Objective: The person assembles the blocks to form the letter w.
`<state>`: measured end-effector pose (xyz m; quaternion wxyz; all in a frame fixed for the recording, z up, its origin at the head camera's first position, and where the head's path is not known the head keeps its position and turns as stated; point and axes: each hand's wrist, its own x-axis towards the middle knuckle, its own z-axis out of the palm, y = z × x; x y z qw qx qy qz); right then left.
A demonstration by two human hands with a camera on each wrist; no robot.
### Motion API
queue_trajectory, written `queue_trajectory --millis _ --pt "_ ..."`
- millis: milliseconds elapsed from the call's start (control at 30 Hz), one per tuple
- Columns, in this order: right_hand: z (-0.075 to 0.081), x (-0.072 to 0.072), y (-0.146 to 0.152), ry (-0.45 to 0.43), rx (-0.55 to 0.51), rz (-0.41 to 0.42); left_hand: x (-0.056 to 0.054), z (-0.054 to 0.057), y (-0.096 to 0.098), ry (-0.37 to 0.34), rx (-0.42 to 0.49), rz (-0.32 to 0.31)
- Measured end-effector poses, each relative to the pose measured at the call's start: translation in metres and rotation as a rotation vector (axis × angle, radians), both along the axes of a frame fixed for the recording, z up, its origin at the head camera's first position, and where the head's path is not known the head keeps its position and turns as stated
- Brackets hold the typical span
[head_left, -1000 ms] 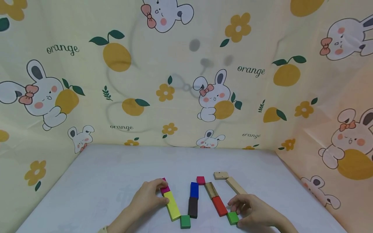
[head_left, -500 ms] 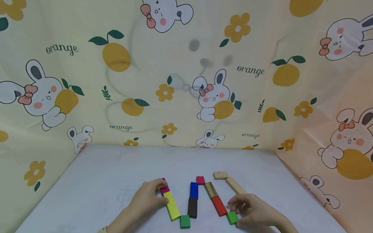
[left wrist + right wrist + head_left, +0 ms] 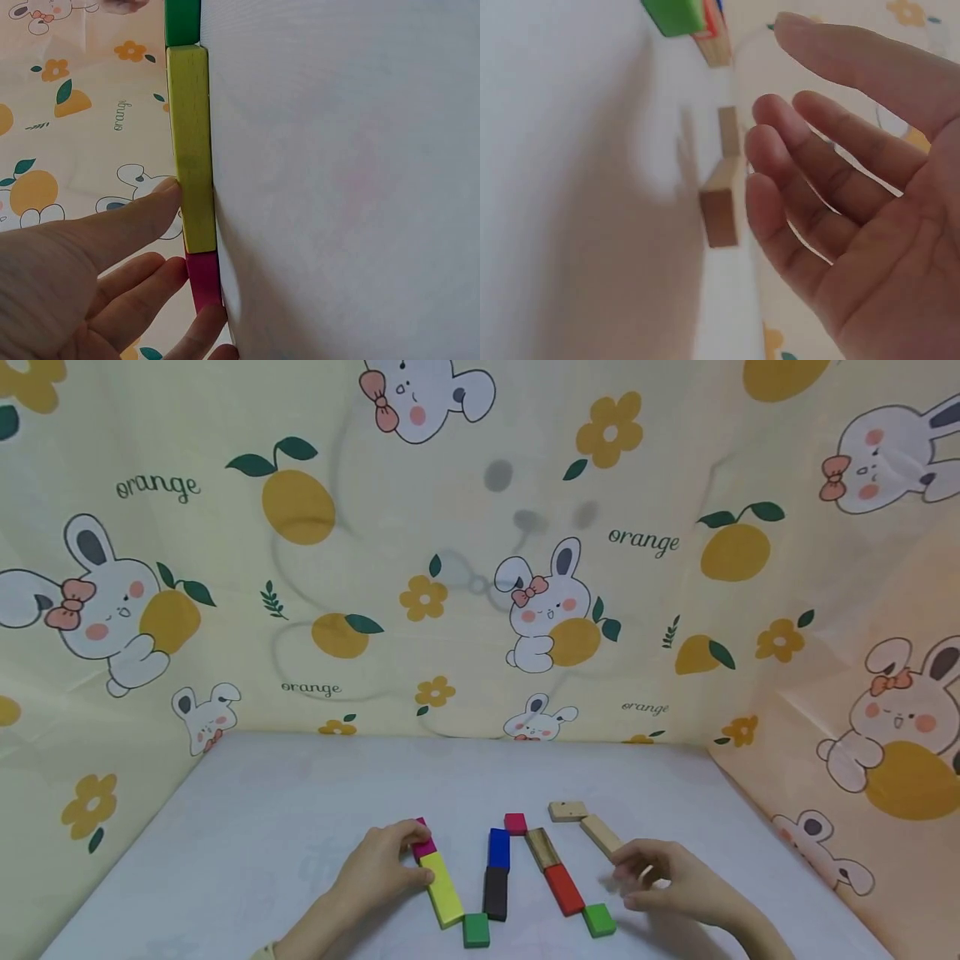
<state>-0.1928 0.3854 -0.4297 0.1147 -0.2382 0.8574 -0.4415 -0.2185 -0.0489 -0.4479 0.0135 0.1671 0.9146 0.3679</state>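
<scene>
My left hand rests against a row of blocks. Its thumb touches the side of the yellow block, and its fingertips lie at the magenta block beyond it. A dark green block touches the yellow block's near end. Over the right side my right hand hovers with bent, spread fingers and nothing between them. It overlaps the near end of a plain wooden block in the head view; the right wrist view shows a gap to that block. The light green block lies nearer the front.
Blocks continue the zigzag between the hands: black, blue, pinkish red, brown wood and red. Another pale wooden block lies at the back. A printed cloth encloses the white table.
My right hand has come off the light green block and moved up and slightly right, toward the plain wooden block. The left hand stays where it was.
</scene>
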Motion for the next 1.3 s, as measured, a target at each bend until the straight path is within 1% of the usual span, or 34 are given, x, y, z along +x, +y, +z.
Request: queue_trajectory --millis 133,200,267,367,467,567,667,800,933,1133,1300 --pt "0.005 -0.008 0.012 0.062 -0.066 -0.053 0.001 -0.001 -0.001 0.007 0.013 -0.001" --pt "0.007 -0.015 0.019 0.084 -0.101 -0.075 0.001 -0.002 -0.001 0.015 0.02 -0.005" --pt "0.01 -0.024 0.027 0.098 -0.105 -0.091 0.001 -0.002 0.0 0.015 0.025 -0.009" --pt "0.013 -0.041 0.037 0.074 -0.07 -0.088 0.0 -0.002 0.0 0.013 0.02 -0.013" --pt "0.013 -0.057 0.043 0.03 -0.026 -0.059 -0.002 -0.003 0.001 0.004 0.009 -0.005" --pt "0.009 -0.071 0.047 -0.017 0.016 -0.03 -0.003 -0.004 0.001 -0.002 0.0 0.007" --pt "0.003 -0.08 0.047 -0.049 0.049 0.003 -0.003 -0.005 0.0 -0.002 -0.001 0.008" --pt "-0.002 -0.087 0.045 -0.096 0.03 0.055 -0.003 -0.004 0.0 0.006 -0.005 0.009" --pt "-0.003 -0.09 0.04 -0.138 0.027 0.088 -0.002 -0.003 0.0 0.006 0.001 0.011" --pt "-0.006 -0.091 0.034 -0.197 0.077 0.074 0.0 0.0 0.0 0.008 0.009 -0.003" --pt "-0.008 -0.09 0.031 -0.198 0.11 0.057 0.001 0.002 0.0 0.005 0.004 0.002"
